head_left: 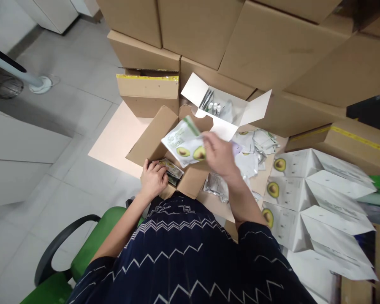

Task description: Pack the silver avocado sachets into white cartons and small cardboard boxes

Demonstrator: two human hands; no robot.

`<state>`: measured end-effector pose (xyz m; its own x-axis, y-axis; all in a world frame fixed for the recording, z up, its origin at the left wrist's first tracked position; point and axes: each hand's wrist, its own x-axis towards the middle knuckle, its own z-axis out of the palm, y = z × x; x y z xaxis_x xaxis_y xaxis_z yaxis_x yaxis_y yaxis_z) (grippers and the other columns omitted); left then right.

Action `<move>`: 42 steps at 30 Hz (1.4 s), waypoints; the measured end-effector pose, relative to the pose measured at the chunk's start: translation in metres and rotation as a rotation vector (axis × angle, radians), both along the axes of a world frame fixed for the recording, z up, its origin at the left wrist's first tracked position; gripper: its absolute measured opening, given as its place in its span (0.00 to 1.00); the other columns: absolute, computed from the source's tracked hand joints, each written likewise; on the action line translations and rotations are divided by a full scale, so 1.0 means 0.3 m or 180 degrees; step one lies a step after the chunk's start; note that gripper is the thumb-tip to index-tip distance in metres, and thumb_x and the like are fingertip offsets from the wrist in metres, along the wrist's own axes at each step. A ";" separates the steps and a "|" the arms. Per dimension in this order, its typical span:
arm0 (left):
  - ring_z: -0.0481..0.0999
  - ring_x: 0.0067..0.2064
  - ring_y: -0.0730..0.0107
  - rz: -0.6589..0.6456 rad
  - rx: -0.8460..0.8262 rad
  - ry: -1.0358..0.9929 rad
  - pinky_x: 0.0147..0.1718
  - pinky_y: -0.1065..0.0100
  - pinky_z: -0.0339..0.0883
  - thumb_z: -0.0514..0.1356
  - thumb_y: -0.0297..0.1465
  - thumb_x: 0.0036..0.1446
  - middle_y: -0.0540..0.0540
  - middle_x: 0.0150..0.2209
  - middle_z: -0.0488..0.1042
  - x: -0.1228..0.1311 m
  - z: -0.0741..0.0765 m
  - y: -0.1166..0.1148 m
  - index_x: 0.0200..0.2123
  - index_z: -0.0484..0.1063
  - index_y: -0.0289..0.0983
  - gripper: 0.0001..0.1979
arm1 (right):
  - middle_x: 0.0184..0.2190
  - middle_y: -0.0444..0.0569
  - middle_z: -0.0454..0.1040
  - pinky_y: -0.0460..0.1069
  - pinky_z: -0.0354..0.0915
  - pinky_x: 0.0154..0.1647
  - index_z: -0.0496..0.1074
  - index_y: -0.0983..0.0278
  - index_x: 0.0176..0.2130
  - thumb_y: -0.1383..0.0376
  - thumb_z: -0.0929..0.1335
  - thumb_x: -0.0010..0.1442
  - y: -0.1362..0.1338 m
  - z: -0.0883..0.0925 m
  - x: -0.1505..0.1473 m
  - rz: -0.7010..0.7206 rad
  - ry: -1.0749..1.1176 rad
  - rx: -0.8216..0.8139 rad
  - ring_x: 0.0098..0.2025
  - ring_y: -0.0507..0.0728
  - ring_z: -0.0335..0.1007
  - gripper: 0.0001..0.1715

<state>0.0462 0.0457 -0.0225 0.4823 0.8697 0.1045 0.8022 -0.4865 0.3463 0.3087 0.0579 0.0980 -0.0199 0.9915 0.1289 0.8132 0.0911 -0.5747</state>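
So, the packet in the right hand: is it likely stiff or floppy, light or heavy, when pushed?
The packet is probably light, as the right hand alone holds it by one edge. It seems moderately stiff, since it sticks out fairly flat; looking thin, it might bend.

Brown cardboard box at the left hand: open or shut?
Open. The brown cardboard box has its flaps spread outward, and flat printed packets show inside, beside the left hand.

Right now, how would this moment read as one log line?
right hand: holding avocado-print packet | left hand: at edge of open brown box | beyond: open white box, white-capped bottles inside
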 end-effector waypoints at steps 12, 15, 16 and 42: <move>0.75 0.50 0.51 -0.0009 -0.0012 0.0115 0.66 0.36 0.44 0.54 0.29 0.60 0.44 0.39 0.82 0.007 0.006 -0.002 0.38 0.80 0.43 0.14 | 0.46 0.63 0.78 0.49 0.61 0.36 0.65 0.68 0.54 0.72 0.60 0.67 0.161 -0.264 -0.217 0.1675 -0.0961 -0.1931 0.44 0.62 0.76 0.17; 0.74 0.51 0.50 0.0001 0.0020 0.0155 0.65 0.37 0.45 0.54 0.29 0.59 0.44 0.42 0.81 0.011 0.006 -0.001 0.41 0.80 0.42 0.14 | 0.51 0.65 0.76 0.48 0.64 0.37 0.66 0.70 0.56 0.69 0.63 0.66 0.204 -0.294 -0.228 0.1846 -0.0958 -0.2133 0.47 0.62 0.76 0.20; 0.74 0.51 0.50 0.0030 0.0047 0.0168 0.65 0.37 0.46 0.54 0.29 0.59 0.43 0.43 0.80 0.013 0.006 0.000 0.42 0.79 0.42 0.14 | 0.53 0.65 0.76 0.48 0.65 0.38 0.66 0.70 0.57 0.69 0.64 0.65 0.217 -0.302 -0.234 0.1859 -0.0996 -0.2217 0.49 0.62 0.76 0.21; 0.79 0.48 0.57 0.0107 -0.0752 0.1460 0.46 0.60 0.66 0.49 0.24 0.65 0.36 0.46 0.80 0.122 0.173 0.120 0.65 0.64 0.38 0.26 | 0.54 0.62 0.76 0.46 0.68 0.41 0.74 0.72 0.55 0.71 0.62 0.66 0.284 -0.315 -0.240 0.2421 -0.1317 -0.2502 0.51 0.61 0.76 0.22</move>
